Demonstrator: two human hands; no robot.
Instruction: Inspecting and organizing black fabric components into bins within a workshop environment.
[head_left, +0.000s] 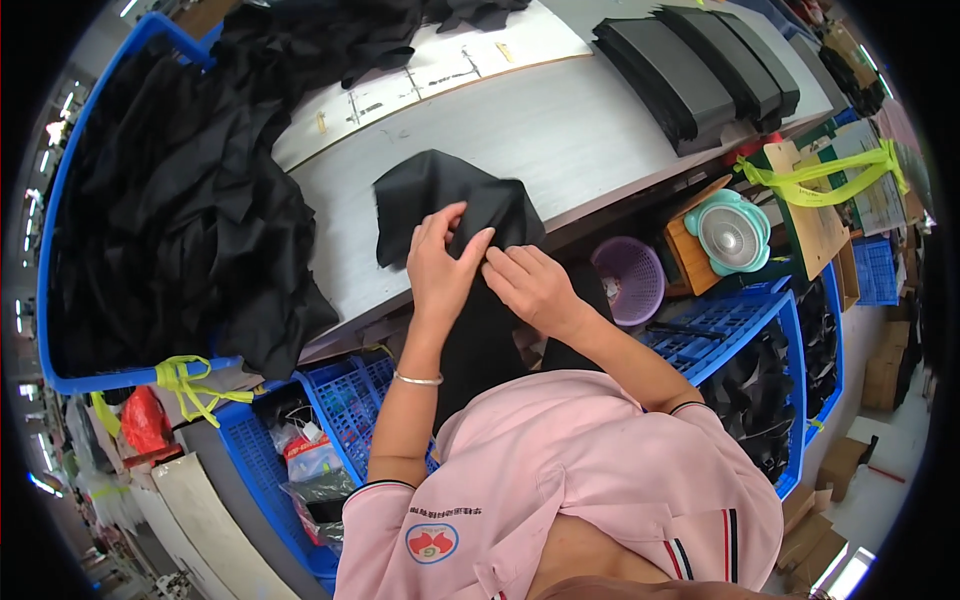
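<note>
A piece of black fabric (430, 180) lies over the near edge of the grey table, its lower part hanging toward my lap. My left hand (445, 265) rests on it with fingers spread and the thumb pointing right. Just beside that thumb, my right hand (530, 285) has its fingers curled and pinched together at the fabric's near edge. The fingertips of the right hand partly hide the bit of cloth between them. A large heap of black fabric (180, 200) fills the blue crate on the left.
Stacked dark flat pieces (680, 85) stand at the table's far right. A white marked board (450, 65) lies at the back. Under the right edge are a purple basket (628, 280), a teal fan (733, 232) and blue crates (725, 340). Another blue crate (265, 450) stands below left.
</note>
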